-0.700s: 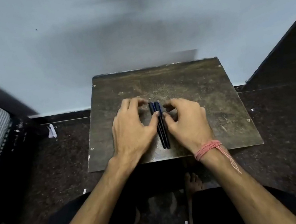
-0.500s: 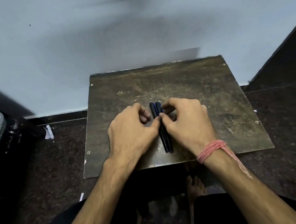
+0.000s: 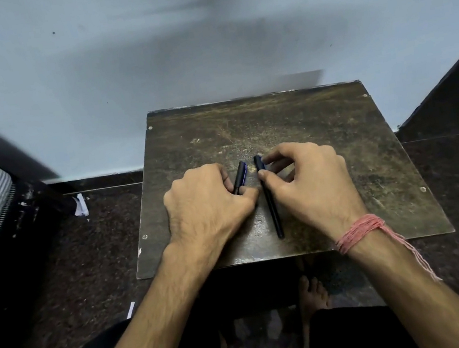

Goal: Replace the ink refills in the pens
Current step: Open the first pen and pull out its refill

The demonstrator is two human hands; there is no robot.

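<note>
Now | my left hand (image 3: 206,204) curls round the left pen (image 3: 240,177), fingers pinching its near part | my right hand (image 3: 311,185) pinches the right pen (image 3: 270,203) near its far, capped end | both pens lie mid-desk (image 3: 335,127), slightly apart | I judge them light, stiff, slick plastic; best held at the barrel beside the joint.
</note>
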